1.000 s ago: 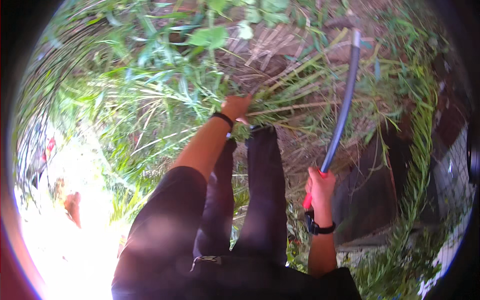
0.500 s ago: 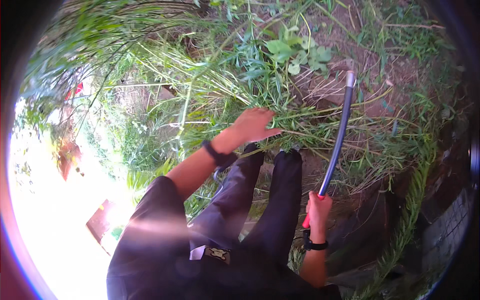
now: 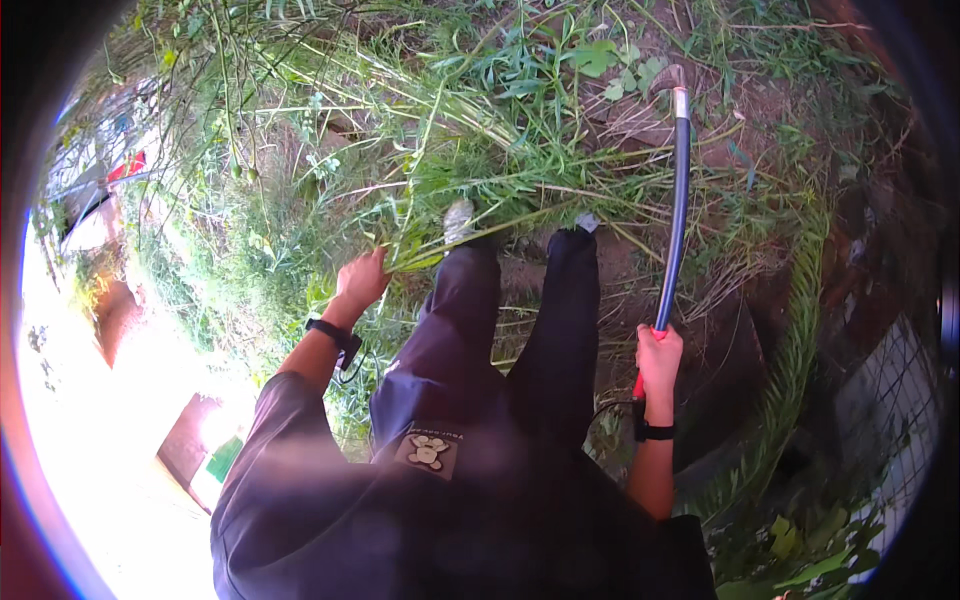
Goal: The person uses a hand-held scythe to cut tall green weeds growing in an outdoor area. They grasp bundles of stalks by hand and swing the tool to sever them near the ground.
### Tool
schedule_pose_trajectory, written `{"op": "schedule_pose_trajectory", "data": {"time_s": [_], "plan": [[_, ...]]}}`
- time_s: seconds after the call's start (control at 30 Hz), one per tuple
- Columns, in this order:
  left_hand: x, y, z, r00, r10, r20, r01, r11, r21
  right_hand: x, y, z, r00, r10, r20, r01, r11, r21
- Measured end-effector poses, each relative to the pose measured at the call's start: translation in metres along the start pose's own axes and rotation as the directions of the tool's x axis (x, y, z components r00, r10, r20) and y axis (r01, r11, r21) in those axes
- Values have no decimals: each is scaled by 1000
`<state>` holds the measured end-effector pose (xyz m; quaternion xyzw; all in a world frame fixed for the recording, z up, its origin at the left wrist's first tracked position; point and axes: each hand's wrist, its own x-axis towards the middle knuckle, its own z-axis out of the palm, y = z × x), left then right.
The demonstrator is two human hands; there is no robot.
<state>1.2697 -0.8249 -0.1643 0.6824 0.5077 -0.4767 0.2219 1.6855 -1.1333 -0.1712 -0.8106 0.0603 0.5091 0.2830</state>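
My right hand (image 3: 658, 360) is closed round the red grip of a long-handled sickle (image 3: 677, 200). Its dark blue shaft points away from me, and a short curved blade at the far end lies over the weeds and soil. To the left of my legs, my left hand (image 3: 362, 278) is closed on the end of a long green weed stalk (image 3: 500, 228). That stalk stretches to the right across the front of my feet, among other tangled stems. The exact grip of the left fingers is partly hidden.
Tangled weeds (image 3: 470, 110) cover the ground ahead. A broad-leaved plant (image 3: 597, 58) grows near the blade. To the right are a fern-like frond (image 3: 790, 330) and a wire mesh panel (image 3: 895, 400). A brown board-like object (image 3: 190, 440) stands at the left in bright glare.
My left hand has drawn back to the left and gone from open to closed on a weed stalk. The sickle has moved slightly farther away with my right hand.
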Motion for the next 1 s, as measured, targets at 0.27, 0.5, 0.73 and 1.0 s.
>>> {"op": "schedule_pose_trajectory", "data": {"time_s": [0.27,0.5,0.73,1.0], "plan": [[115,-58,53,968,109,-227,-90,992,94,-54,71,78,998,49,-40,-41,984,173],[256,-40,93,901,420,-111,-381,886,263,-69,120,160,978,154,-142,-133,981,143],[316,-37,137,902,379,-209,-364,925,106,-87,139,190,960,139,-242,-132,990,47],[324,-26,131,946,200,-255,-230,968,-97,-109,135,214,958,196,-212,-140,958,251]]}}
